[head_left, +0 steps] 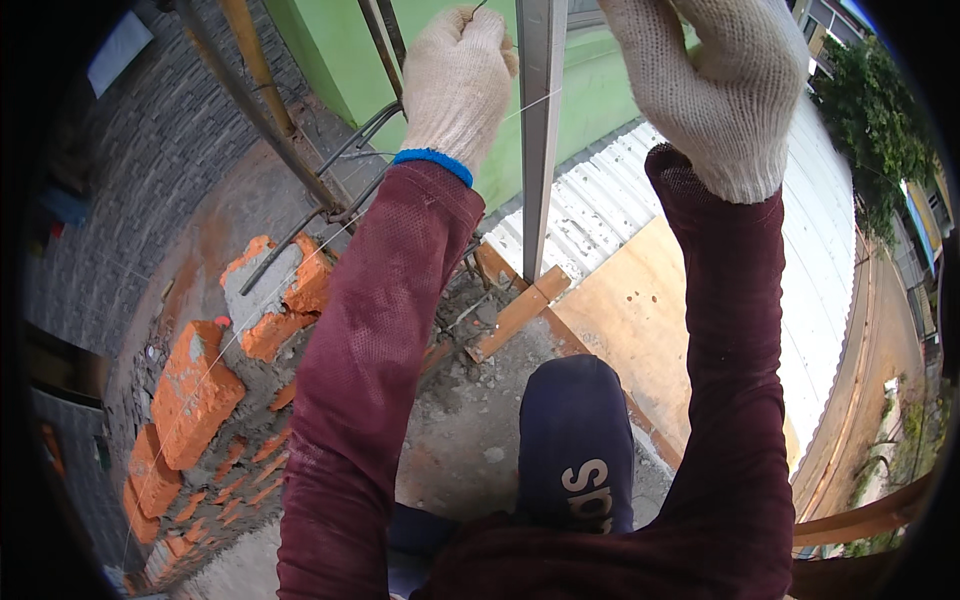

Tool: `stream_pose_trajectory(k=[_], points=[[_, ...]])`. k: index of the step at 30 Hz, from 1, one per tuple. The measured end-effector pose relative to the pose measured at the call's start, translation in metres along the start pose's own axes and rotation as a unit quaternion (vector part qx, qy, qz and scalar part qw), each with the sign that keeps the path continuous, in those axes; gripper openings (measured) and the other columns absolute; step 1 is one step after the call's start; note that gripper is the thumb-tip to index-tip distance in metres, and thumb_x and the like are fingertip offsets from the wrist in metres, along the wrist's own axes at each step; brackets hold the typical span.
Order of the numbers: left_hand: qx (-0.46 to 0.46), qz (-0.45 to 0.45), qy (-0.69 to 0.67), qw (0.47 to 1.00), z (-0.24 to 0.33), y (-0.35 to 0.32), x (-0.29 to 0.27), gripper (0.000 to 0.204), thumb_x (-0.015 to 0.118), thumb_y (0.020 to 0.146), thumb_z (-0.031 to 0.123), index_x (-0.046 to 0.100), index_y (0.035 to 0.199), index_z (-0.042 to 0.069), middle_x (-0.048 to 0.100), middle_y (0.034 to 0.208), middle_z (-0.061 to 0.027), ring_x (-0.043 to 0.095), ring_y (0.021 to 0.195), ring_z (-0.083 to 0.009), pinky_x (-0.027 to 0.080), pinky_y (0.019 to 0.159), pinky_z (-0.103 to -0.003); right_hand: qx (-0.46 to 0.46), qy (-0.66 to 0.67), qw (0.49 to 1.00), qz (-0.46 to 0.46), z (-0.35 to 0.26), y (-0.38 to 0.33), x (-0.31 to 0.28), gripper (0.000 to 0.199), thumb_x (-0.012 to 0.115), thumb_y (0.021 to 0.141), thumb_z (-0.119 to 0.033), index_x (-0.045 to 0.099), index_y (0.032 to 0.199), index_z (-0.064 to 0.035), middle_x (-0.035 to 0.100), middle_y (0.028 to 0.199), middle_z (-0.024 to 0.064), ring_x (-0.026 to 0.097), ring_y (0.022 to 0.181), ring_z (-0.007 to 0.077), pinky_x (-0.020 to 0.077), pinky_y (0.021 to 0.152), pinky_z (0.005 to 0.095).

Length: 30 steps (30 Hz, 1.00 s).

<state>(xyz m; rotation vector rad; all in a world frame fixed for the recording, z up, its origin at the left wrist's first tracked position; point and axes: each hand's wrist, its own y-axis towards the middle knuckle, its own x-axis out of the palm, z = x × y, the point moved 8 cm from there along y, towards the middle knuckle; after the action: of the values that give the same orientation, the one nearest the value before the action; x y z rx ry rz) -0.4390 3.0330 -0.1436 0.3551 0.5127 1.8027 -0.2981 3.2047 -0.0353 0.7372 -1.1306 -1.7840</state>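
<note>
Two gloved hands are up at the top of the frame, working a thin white string against an upright grey metal post. Left hand, upper middle, has its fingers clenched into a fist around the string, which runs taut from the fist across to the post. Right hand, upper right, is curled over too, but I can't tell if it's actually pinching the string or just braced there; the fingertips are cut off by the frame edge.

Lower left there's a rough orange brick wall with grey mortar, some bent rebar poking out above it, and a wooden block at the foot of the post.

What could go wrong, I reckon: that string is thin and the knit gloves are bulky, so it could slip out of the fist and lose tension. Also the person's perched right by a corrugated white roof with a street far below, so leaning too hard looks dicey.
</note>
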Motion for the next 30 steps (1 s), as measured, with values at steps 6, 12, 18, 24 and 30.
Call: stream_pose_trajectory(k=[6, 12, 18, 24, 30], points=[[-0.151, -0.068, -0.198, 0.966, -0.027, 0.075, 0.018, 0.023, 0.052, 0.103, 0.025, 0.063, 0.09, 0.01, 0.066, 0.081, -0.0028, 0.06, 0.069, -0.0131, 0.049, 0.06, -0.031, 0.378, 0.105, 0.902, -0.182, 0.112, -0.137, 0.042, 0.041, 0.055, 0.096, -0.002, 0.065, 0.135, -0.0086, 0.07, 0.125, 0.0081, 0.064, 0.118, 0.0189, 0.052, 0.101, 0.0327], [-0.211, -0.185, -0.238, 0.93, -0.038, 0.093, 0.054, 0.034, 0.043, 0.103, 0.025, 0.073, 0.103, 0.007, 0.073, 0.089, -0.0096, 0.07, 0.084, -0.0211, 0.057, 0.073, -0.038, 0.283, 0.054, 0.932, -0.219, 0.109, -0.141, 0.066, 0.037, 0.058, 0.09, -0.005, 0.073, 0.121, -0.016, 0.066, 0.128, 0.0099, 0.059, 0.124, 0.03, 0.0496, 0.103, 0.0407], [-0.176, -0.171, -0.232, 0.942, -0.029, 0.101, 0.051, 0.034, 0.044, 0.103, 0.025, 0.071, 0.106, 0.004, 0.074, 0.093, -0.0133, 0.071, 0.089, -0.0263, 0.057, 0.077, -0.043, 0.117, -0.099, 0.948, -0.278, 0.101, -0.112, 0.05, 0.017, 0.072, 0.093, -0.021, 0.077, 0.107, -0.0128, 0.064, 0.132, 0.0111, 0.057, 0.123, 0.0315, 0.0477, 0.104, 0.0422], [0.058, 0.11, -0.011, 0.992, 0.044, 0.058, 0.015, 0.035, 0.056, 0.105, 0.034, 0.068, 0.111, 0.002, 0.071, 0.092, -0.0109, 0.067, 0.08, -0.0212, 0.053, 0.073, -0.033, 0.131, -0.046, 0.947, -0.29, 0.106, -0.116, 0.055, 0.022, 0.066, 0.096, -0.025, 0.075, 0.108, -0.0092, 0.066, 0.122, 0.0117, 0.06, 0.115, 0.0327, 0.0499, 0.098, 0.0433], [-0.069, 0.131, -0.295, 0.944, 0.03, 0.096, 0.003, 0.039, 0.058, 0.102, 0.04, 0.066, 0.108, 0.002, 0.067, 0.085, -0.0044, 0.063, 0.072, -0.0205, 0.055, 0.073, -0.032, 0.276, 0.051, 0.906, -0.316, 0.131, -0.122, 0.08, 0.028, 0.063, 0.098, -0.029, 0.073, 0.11, -0.0055, 0.067, 0.116, 0.0123, 0.061, 0.111, 0.0332, 0.0506, 0.095, 0.0428]])
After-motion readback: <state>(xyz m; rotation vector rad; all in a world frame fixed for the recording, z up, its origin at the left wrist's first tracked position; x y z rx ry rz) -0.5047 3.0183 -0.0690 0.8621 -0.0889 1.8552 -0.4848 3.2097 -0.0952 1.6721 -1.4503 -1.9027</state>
